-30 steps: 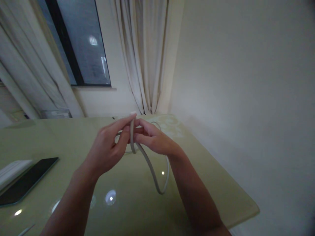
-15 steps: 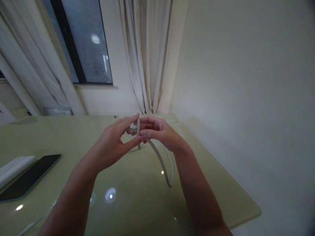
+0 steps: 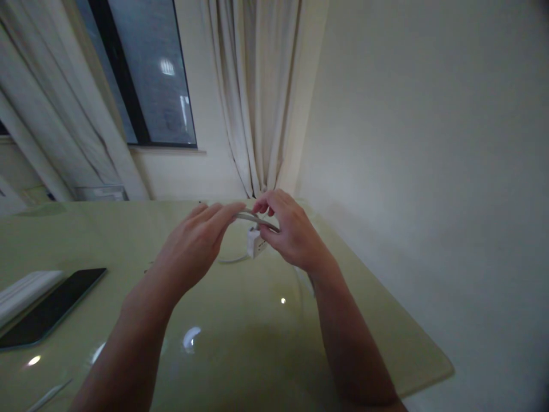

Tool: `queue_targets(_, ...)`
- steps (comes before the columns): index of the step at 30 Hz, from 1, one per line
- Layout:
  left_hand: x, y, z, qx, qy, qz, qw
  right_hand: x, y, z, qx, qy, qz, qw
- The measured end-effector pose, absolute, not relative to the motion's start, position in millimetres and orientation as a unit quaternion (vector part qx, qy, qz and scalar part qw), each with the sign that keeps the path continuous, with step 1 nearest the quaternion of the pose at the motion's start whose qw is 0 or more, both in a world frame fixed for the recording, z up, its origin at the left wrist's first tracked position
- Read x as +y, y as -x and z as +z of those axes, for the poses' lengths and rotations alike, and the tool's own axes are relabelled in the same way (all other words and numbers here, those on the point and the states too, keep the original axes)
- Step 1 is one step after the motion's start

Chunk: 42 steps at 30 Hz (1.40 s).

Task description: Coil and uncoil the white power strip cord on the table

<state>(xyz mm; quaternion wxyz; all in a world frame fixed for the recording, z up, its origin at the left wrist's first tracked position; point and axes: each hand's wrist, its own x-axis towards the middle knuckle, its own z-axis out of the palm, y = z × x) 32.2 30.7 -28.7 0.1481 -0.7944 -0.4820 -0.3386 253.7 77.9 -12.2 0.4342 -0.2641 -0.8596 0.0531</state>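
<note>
Both hands meet above the far part of a pale green glossy table (image 3: 240, 343). My right hand (image 3: 291, 234) is closed round a white cable (image 3: 253, 218) and a small white plug-like block (image 3: 256, 245) that hangs under its fingers. Fingertips of my left hand (image 3: 195, 249) pinch the same cable from the left. One stretch of the cable lies on the table below the hands, and a loop trails down behind my right wrist.
A dark phone (image 3: 51, 309) lies at the table's left edge beside a white flat object (image 3: 23, 289). A thin white stick (image 3: 47, 396) lies near the front left. Curtains (image 3: 257, 97) and a window (image 3: 141, 68) stand behind; a plain wall is on the right.
The hanging cable loop has been drawn up toward the hands. My right hand has turned palm down and risen, and the white block now shows beneath it. The cable between the hands now lies level.
</note>
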Motion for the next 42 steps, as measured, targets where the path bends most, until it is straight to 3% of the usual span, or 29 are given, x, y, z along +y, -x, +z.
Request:
queue_targets(3,30,-29,-29,-0.511,0.776,-0.339,0.146,86,-246,-19,-0.835,0.319,-0.059,0.446)
queue_targets(7,26,-26,-22,-0.530,0.746,-0.397,0.067,96,-231,-35,-0.785,0.405,-0.039,0.468)
queue_targets(14,20,-22,-10,-0.507,0.685,-0.510,-0.116,87,-212,-39,-0.745,0.321,0.168,0.560)
queue_targets(17,24,-25,-13,-0.490,0.660,-0.552,-0.141,85,-209,-40,-0.723,0.271,0.295,0.562)
queue_targets(23,29,-34,-40,-0.579,0.642,-0.502,-0.018,74,-235,-54,-0.741,0.253,0.460,0.419)
queue_targets(27,27,-16,-67,-0.601,0.683,-0.415,0.001,56,-286,-53,-0.797,0.296,0.457,0.262)
queue_targets(31,32,31,-76,-0.605,0.691,-0.365,0.155,53,-361,-37,-0.827,0.326,0.439,0.130)
queue_targets(34,39,74,-70,-0.568,0.748,-0.270,0.213,70,-426,-21,-0.842,0.368,0.385,0.091)
queue_targets(38,47,113,-54,-0.603,0.738,-0.193,0.233,97,-506,-5,-0.851,0.453,0.240,0.112)
queue_targets(42,46,143,-30,-0.633,0.718,-0.169,0.233,107,-582,1,-0.827,0.515,0.206,0.093)
